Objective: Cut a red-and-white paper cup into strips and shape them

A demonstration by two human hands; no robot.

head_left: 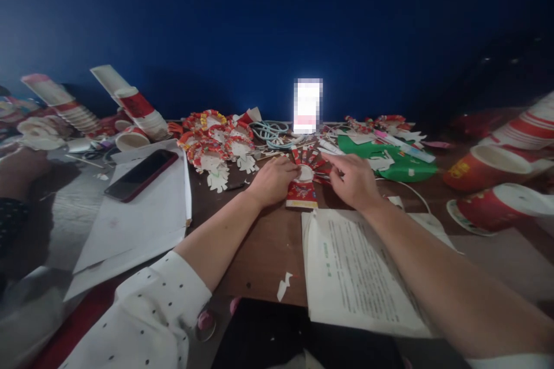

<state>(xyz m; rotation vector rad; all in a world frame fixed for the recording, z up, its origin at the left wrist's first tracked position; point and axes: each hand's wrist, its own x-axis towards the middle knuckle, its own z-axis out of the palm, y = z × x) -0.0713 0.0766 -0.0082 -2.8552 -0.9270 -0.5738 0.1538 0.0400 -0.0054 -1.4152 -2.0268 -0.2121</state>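
Observation:
A red-and-white paper cup [306, 173], cut into strips that fan out around its pale round base, lies on the brown table in front of me. One wider piece [302, 194] with a printed pattern and a yellowish edge points toward me. My left hand [273, 180] is closed over the left side of the cut cup, its fingers together and holding it against the table. At the right side, my right hand [354, 177] has its index finger stretched toward the strips, with a gap between that finger and the thumb. The undersides of both hands are hidden.
Printed sheets [346, 265] lie under my right forearm. A phone [142, 175] rests on white paper at left. Red paper cutouts [216, 141] are heaped behind, near a green sheet [407, 168]. Cups [489, 167] stand right; a lit screen [307, 105] stands behind. Another person's hand [26, 167] is far left.

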